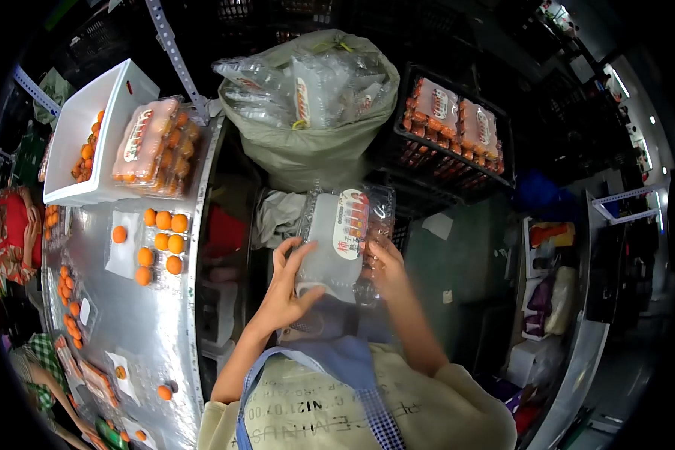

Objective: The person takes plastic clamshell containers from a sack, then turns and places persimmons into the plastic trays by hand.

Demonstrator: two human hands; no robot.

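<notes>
The work in hand, as far as one can judge, is the handling of a single clear plastic pack (324, 225), in the middle of the frame above the wearer's apron (330, 358). The left hand (281, 294) has its fingers and thumb spread wide and holds the pack by its left edge; the right hand (386, 271), partly blurred, is curled more narrowly round the right edge. Any move from here seems to call for a light, even hold from both sides, since the thin plastic would probably flex or dent under a hard squeeze. The pack's long axis runs up and down the frame, its upper end leaning slightly right and its lower end towards the wearer. The printed label (350, 225) lies along that axis on the right part of the pack, larger red characters near its lower end. No fruit can be made out inside, and whether the lid is fastened cannot be told through the glare. Just above the pack, a pale green sack (300, 154) holds more clear packs; at upper right stands a black crate (465, 169) of filled ones, and orange fruits (175, 243) lie on the table (161, 322) at left
</notes>
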